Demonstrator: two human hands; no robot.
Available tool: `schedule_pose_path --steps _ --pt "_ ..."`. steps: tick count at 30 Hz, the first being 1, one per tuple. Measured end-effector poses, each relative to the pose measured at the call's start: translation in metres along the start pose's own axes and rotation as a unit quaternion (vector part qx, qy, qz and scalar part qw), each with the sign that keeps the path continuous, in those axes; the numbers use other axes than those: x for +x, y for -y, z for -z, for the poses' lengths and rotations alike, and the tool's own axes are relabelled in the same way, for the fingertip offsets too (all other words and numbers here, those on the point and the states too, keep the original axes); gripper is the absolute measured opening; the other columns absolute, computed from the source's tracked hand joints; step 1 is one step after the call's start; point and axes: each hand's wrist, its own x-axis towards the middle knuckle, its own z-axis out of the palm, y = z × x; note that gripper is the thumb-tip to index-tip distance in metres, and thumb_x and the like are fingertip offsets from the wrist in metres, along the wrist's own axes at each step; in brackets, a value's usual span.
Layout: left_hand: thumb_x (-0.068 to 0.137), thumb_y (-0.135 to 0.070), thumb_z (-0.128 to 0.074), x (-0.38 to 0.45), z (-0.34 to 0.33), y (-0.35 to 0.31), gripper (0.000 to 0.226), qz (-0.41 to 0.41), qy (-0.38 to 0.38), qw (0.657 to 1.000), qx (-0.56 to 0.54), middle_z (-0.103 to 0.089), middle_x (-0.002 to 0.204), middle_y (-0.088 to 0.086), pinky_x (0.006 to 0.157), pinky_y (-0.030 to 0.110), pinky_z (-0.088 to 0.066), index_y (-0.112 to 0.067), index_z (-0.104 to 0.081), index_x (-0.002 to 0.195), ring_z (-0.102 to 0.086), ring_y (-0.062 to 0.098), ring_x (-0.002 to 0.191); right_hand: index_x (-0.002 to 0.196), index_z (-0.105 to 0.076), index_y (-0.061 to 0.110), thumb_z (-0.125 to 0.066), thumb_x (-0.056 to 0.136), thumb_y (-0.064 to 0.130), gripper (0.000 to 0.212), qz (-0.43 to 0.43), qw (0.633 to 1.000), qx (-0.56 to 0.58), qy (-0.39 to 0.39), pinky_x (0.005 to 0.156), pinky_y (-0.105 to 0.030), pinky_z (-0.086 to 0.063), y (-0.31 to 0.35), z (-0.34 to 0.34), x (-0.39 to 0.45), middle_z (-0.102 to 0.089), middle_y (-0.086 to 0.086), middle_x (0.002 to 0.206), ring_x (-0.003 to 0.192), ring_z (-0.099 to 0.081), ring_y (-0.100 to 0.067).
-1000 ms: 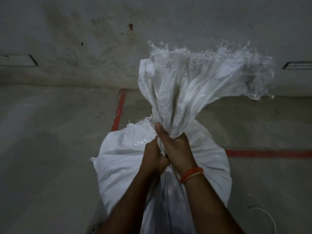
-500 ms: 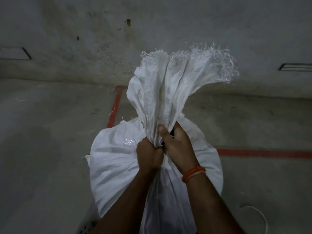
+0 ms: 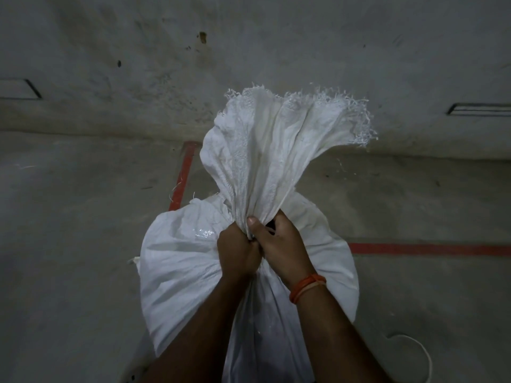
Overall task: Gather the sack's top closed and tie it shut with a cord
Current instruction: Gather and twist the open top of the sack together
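At the centre of the frame the white woven sack (image 3: 193, 272) stands full on the concrete floor (image 3: 69, 244); its top is bunched into a narrow neck, the frayed mouth (image 3: 290, 128) fanning above; the left hand (image 3: 237, 252) is fisted around that neck, and the right hand (image 3: 282, 244) (orange band at the wrist) clamps it just beside, thumb pressed on the cloth. Gathering looks done; tying is not begun; a pale cord (image 3: 423, 355) lies loose on the floor at lower right, apart from both hands.
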Motion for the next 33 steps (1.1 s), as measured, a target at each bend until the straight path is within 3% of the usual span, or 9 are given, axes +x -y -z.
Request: schedule_pose_path --steps 3,7,11,14,19,21,24,29,33 --pt "0.096 -0.022 -0.064 0.0 -0.001 -0.001 0.017 -0.004 -0.002 1.0 -0.005 -0.061 0.071 -0.008 0.069 0.028 -0.052 -0.009 -0.07 0.085 -0.068 0.019 0.073 0.117 -0.067 0.019 -0.066 0.092 0.038 0.031 -0.008 1.0 -0.021 -0.007 0.098 -0.039 -0.057 -0.003 -0.002 0.0 -0.076 0.005 0.108 0.103 -0.071 -0.007" --pt "0.097 -0.025 -0.058 0.0 -0.002 -0.002 0.02 -0.015 0.014 1.0 -0.017 -0.065 0.082 -0.008 0.069 0.012 -0.045 -0.01 -0.071 0.097 -0.07 0.016 0.083 0.112 -0.069 0.021 -0.062 0.093 0.043 0.029 0.007 0.998 -0.062 -0.03 0.094 -0.039 -0.059 -0.005 -0.003 0.0 -0.076 0.005 0.103 0.098 -0.071 -0.007" --pt "0.09 -0.038 -0.058 0.0 0.003 -0.003 0.026 -0.033 0.038 0.998 -0.027 -0.065 0.1 0.002 0.087 0.039 -0.056 -0.015 -0.063 0.101 -0.066 0.023 0.097 0.103 -0.071 0.02 -0.06 0.096 0.043 0.026 0.032 0.994 -0.088 -0.054 0.087 -0.037 -0.061 -0.005 0.002 -0.002 -0.077 0.004 0.094 0.089 -0.073 -0.004" --pt "0.087 -0.033 -0.065 -0.001 0.01 -0.002 0.017 -0.057 0.068 0.995 -0.05 -0.065 0.101 0.001 0.089 0.046 -0.057 -0.025 -0.06 0.1 -0.065 0.025 0.102 0.104 -0.073 0.022 -0.054 0.098 0.049 0.034 0.056 0.992 -0.108 -0.031 0.088 -0.033 -0.06 -0.01 0.002 -0.007 -0.078 0.007 0.097 0.094 -0.072 0.0" --pt "0.08 -0.051 -0.057 -0.006 0.016 0.004 0.039 -0.044 0.065 0.992 -0.102 -0.073 0.08 0.005 0.072 0.038 -0.06 -0.013 -0.068 0.083 -0.07 0.011 0.076 0.114 -0.065 0.023 -0.046 0.096 0.058 0.044 0.154 0.952 -0.262 -0.042 0.102 -0.042 -0.046 -0.04 0.004 -0.021 -0.067 0.006 0.115 0.117 -0.061 -0.009" --pt "0.08 -0.04 -0.064 -0.007 0.013 0.003 0.026 -0.016 0.05 0.993 -0.109 -0.072 0.076 0.004 0.068 0.035 -0.059 -0.014 -0.067 0.078 -0.069 0.012 0.072 0.129 -0.06 0.023 -0.036 0.097 0.054 0.051 0.162 0.903 -0.389 -0.08 0.111 -0.041 -0.031 -0.053 0.006 -0.027 -0.059 0.004 0.138 0.138 -0.047 -0.015" --pt "0.082 -0.022 -0.072 -0.002 0.002 0.006 0.011 0.026 0.023 0.994 -0.108 -0.072 0.084 -0.003 0.073 0.027 -0.055 -0.013 -0.07 0.088 -0.071 0.016 0.082 0.141 -0.057 0.018 -0.037 0.096 0.039 0.053 0.174 0.855 -0.476 -0.105 0.105 -0.035 -0.03 -0.068 0.004 -0.027 -0.056 -0.002 0.149 0.141 -0.049 -0.017" --pt "0.079 -0.02 -0.076 0.009 -0.011 0.013 0.022 0.062 -0.004 0.994 -0.086 -0.067 0.085 -0.001 0.077 0.035 -0.058 -0.006 -0.069 0.095 -0.068 0.02 0.085 0.143 -0.049 0.019 -0.041 0.091 0.026 0.053 0.179 0.851 -0.488 -0.077 0.103 -0.035 -0.029 -0.084 -0.007 -0.012 -0.056 -0.002 0.149 0.143 -0.046 -0.021" --pt "0.076 -0.023 -0.077 0.012 -0.026 0.023 0.033 0.058 -0.03 0.997 -0.039 -0.072 0.096 0.015 0.088 0.048 -0.057 0.0 -0.068 0.098 -0.068 0.033 0.095 0.138 -0.045 0.021 -0.049 0.082 0.027 0.056 0.159 0.838 -0.519 -0.05 0.104 -0.036 -0.028 -0.095 -0.006 -0.003 -0.062 -0.004 0.143 0.14 -0.051 -0.024"
